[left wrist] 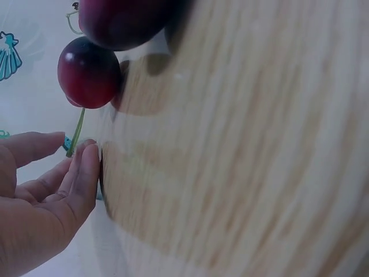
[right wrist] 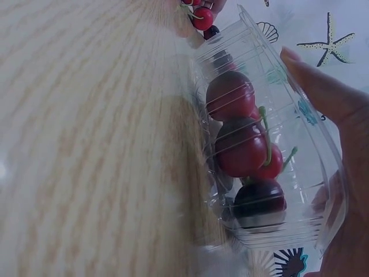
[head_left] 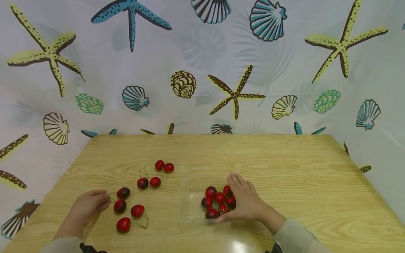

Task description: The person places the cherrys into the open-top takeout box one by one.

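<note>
My left hand (head_left: 90,204) is at the left of the table, beside a pair of dark red cherries (head_left: 120,206). In the left wrist view the end of a green stem (left wrist: 77,134) reaches between thumb and fingers, which stand apart. A clear plastic container (head_left: 190,207) stands mid-table with several stemmed cherries (head_left: 220,198) at its right end. My right hand (head_left: 248,202) holds that end, thumb at the near side and fingers toward the far side. In the right wrist view the container's ribbed wall (right wrist: 277,236) shows cherries inside; part of the hand is hidden behind it.
Further cherries lie in joined pairs on the wooden table (head_left: 284,165): one pair (head_left: 169,168) farthest back, another (head_left: 155,181) just nearer, and a third (head_left: 123,225) near the front left. A cloth (head_left: 202,52) printed with shells and starfish hangs behind the table.
</note>
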Motion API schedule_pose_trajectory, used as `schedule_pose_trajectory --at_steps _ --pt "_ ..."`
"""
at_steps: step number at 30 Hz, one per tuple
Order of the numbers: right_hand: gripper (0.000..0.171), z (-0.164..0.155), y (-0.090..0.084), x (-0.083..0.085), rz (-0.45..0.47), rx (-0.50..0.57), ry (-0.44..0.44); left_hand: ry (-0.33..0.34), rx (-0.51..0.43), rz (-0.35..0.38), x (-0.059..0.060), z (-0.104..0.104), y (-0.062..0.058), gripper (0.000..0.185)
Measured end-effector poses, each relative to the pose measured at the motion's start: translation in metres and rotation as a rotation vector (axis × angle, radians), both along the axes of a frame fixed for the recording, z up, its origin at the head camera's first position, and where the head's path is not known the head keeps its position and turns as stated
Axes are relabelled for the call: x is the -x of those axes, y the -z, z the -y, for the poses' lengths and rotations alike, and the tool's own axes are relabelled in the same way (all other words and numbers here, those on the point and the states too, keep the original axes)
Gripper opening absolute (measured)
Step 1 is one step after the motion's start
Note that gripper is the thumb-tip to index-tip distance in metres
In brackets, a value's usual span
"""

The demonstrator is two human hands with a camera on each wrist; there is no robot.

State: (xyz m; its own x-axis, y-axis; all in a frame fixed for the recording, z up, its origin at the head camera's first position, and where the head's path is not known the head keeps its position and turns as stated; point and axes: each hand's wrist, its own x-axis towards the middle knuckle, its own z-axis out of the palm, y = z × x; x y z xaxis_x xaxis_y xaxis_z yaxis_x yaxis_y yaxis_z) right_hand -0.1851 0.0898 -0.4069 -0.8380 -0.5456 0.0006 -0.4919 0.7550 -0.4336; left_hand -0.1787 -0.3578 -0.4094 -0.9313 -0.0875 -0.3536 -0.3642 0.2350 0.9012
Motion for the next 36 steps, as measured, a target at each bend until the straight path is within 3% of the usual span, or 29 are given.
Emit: schedule_pose_trajectory --at_steps 17,21,27,36 --pt "0.12 -0.002 0.003 -0.003 -0.005 -0.006 -0.005 -0.178 -0.254 -0.007 -0.006 0.0 0.009 0.04" --pt "0.12 -0.003 0.005 -0.004 -0.007 -0.008 -0.006 -0.196 -0.294 -0.008 -0.01 -0.002 0.008 0.037" --pt "0.12 -0.003 0.005 -0.004 -0.007 -0.003 -0.004 -0.223 -0.373 -0.022 -0.012 -0.002 0.003 0.004" --pt "0.119 -0.003 0.003 -0.003 -0.004 -0.002 -0.003 -0.252 -0.418 -0.074 -0.012 -0.007 -0.004 0.006"
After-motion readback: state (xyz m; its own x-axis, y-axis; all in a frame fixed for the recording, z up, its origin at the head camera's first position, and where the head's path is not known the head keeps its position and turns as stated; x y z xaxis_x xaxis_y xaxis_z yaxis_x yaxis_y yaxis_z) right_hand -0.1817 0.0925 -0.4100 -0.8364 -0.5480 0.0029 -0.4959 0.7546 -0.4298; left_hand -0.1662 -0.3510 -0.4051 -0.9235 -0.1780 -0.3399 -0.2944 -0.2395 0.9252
